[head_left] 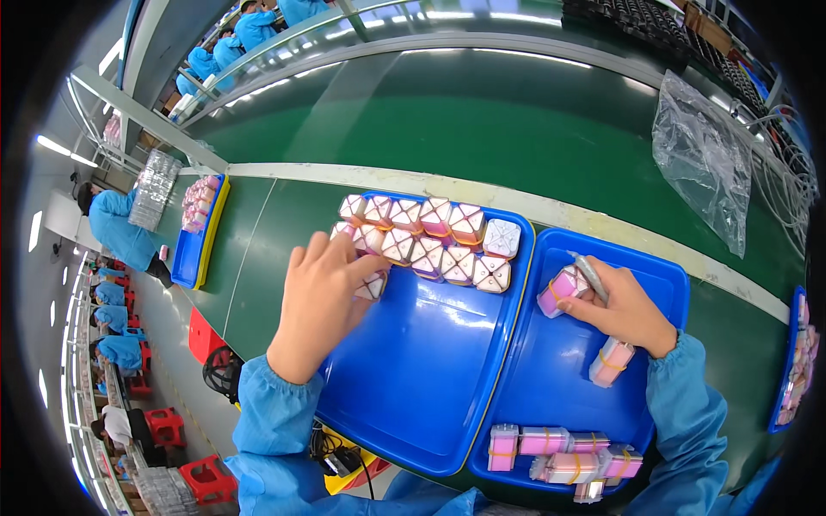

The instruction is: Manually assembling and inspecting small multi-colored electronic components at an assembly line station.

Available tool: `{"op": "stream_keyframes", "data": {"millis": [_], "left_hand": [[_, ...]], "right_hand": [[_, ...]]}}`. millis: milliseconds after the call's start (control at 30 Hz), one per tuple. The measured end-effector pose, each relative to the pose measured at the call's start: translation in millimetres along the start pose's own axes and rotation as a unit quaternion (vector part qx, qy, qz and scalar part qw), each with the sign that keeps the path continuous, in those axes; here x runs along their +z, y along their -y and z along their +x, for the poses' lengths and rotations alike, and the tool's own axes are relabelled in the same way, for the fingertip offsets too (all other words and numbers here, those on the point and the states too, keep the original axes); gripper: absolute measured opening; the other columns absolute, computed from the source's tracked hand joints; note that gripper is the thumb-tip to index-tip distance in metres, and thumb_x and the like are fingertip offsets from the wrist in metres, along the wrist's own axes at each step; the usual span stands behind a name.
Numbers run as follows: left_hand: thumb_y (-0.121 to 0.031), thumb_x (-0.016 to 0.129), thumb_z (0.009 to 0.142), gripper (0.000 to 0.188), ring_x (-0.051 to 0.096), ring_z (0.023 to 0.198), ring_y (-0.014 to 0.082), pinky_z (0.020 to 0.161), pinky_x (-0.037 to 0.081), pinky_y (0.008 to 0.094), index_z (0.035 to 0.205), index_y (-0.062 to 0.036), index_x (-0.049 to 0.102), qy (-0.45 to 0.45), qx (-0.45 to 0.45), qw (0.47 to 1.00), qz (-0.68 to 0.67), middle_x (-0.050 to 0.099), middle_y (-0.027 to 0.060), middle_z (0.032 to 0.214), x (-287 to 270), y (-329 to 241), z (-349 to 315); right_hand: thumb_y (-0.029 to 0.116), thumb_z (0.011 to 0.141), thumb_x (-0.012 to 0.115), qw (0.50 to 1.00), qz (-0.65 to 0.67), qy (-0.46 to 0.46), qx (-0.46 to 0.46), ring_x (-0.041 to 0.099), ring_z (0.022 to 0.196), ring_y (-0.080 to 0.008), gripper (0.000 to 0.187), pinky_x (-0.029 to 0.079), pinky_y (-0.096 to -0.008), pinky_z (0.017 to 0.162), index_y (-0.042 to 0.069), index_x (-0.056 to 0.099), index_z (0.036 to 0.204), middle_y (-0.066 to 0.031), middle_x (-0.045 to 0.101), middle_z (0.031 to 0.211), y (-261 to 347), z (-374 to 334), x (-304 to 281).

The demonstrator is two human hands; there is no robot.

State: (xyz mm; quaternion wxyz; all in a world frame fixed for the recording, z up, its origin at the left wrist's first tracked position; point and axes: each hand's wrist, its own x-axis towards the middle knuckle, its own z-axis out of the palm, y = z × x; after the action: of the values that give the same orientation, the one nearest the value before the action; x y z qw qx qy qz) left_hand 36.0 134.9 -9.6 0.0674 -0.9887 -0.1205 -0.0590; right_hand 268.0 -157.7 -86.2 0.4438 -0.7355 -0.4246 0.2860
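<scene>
In the left blue tray (413, 378), pink blocks with white ends marked by crossed lines (428, 256) stand in rows along the far side. My left hand (318, 292) is at the near left of these rows, its fingers closed about a pink-and-white block (371, 286) that it partly hides. Over the right blue tray (551, 357), my right hand (626, 303) grips a pink block with a rubber band (564, 291). A grey pen-like tool (588, 277) is tucked in the same fingers. Just below that hand lies another banded pink block (611, 362).
Several banded pink blocks (568, 460) lie at the right tray's near edge. A clear plastic bag (701, 163) lies at the far right, by a green conveyor belt (430, 112). More filled trays (194, 245) stand at both sides. A person in blue (120, 219) is at the left.
</scene>
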Motion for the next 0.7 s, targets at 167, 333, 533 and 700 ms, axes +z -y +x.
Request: {"op": "stream_keyframes", "data": {"millis": [167,333,533,700], "left_hand": [[-0.026,0.095,0.053,0.059,0.046,0.111,0.033,0.096,0.037,0.0479,0.106,-0.0181,0.072,-0.053,-0.02,0.996,-0.066,0.05,0.0117,0.115,-2.3,13.8,2.5],[-0.029,0.095,0.066,0.047,0.054,0.092,0.0236,0.081,0.044,0.0331,0.092,-0.0056,0.063,-0.157,-0.056,0.925,-0.34,0.06,0.0083,0.093,-41.5,-36.8,-17.4],[-0.053,0.045,0.107,0.061,0.063,0.095,0.0166,0.083,0.056,0.0324,0.142,-0.0038,0.043,0.323,-0.078,0.375,-0.865,0.06,0.0091,0.116,4.7,-117.1,10.9],[-0.029,0.058,0.106,0.053,0.064,0.098,0.016,0.082,0.057,0.0313,0.15,-0.0036,0.041,0.284,-0.165,0.379,-0.865,0.06,0.0093,0.119,18.3,-130.8,14.2]], "right_hand": [[0.024,0.085,0.085,0.999,0.002,0.029,0.017,0.053,0.059,-0.0076,0.039,0.039,-0.0281,0.053,0.004,0.065,0.112,-0.0031,0.06,0.069,13.9,-5.9,-9.7],[0.016,0.078,0.089,0.986,0.156,-0.065,-0.006,0.055,0.059,-0.0044,0.051,0.043,-0.0249,0.053,0.007,0.066,0.122,-0.0041,0.068,0.085,64.5,-29.8,-11.2],[0.017,0.074,0.088,0.961,-0.121,-0.101,-0.226,0.066,0.062,-0.0194,0.062,0.05,-0.0312,0.049,0.008,0.064,0.13,-0.0069,0.07,0.102,58.5,-40.2,16.6],[0.021,0.078,0.084,0.993,-0.114,0.023,-0.02,0.068,0.062,-0.0285,0.053,0.05,-0.0388,0.05,0.008,0.065,0.126,-0.009,0.067,0.092,75.3,-34.2,13.8]]}}
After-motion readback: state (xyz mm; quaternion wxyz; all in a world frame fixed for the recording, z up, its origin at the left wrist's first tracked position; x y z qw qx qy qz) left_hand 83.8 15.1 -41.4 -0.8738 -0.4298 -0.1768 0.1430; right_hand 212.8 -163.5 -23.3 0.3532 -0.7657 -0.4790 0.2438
